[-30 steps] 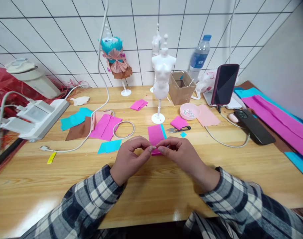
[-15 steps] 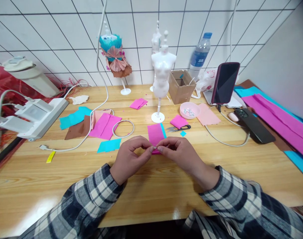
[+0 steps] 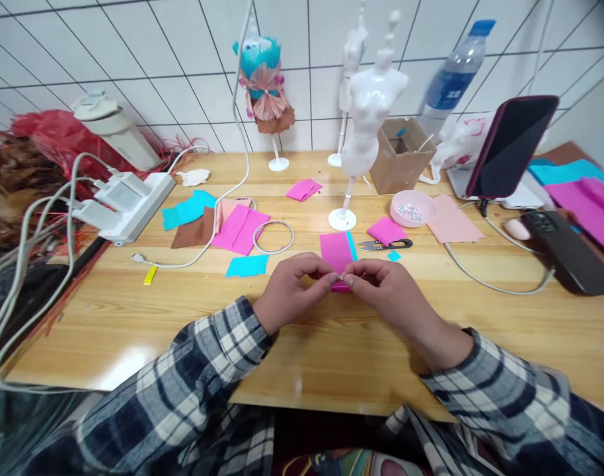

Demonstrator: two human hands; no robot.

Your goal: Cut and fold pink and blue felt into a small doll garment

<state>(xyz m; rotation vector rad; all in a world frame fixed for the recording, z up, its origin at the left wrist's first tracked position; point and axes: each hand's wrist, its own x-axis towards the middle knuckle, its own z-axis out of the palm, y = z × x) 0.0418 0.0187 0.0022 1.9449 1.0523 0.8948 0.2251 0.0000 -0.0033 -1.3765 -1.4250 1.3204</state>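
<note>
My left hand and my right hand meet above the table, thumbs and index fingers pinched together. Between the fingertips is something tiny and pale, too small to name. Just beneath and behind them lies a magenta paper piece with a blue strip along its right side. Thread snips rest right of it, by a folded magenta paper and a small blue scrap. Farther right stands a pink dish with small shiny pieces. A bare white mannequin stands behind the magenta piece.
Blue, brown and magenta papers lie at left beside a looped cable. A power strip with cords sits far left. A dressed mannequin, cardboard box and bottle line the wall. Phones are at right.
The view has swung left and tilted down, so everything sits farther right and slightly higher in the picture. Both hands keep their pinch over the magenta piece.
</note>
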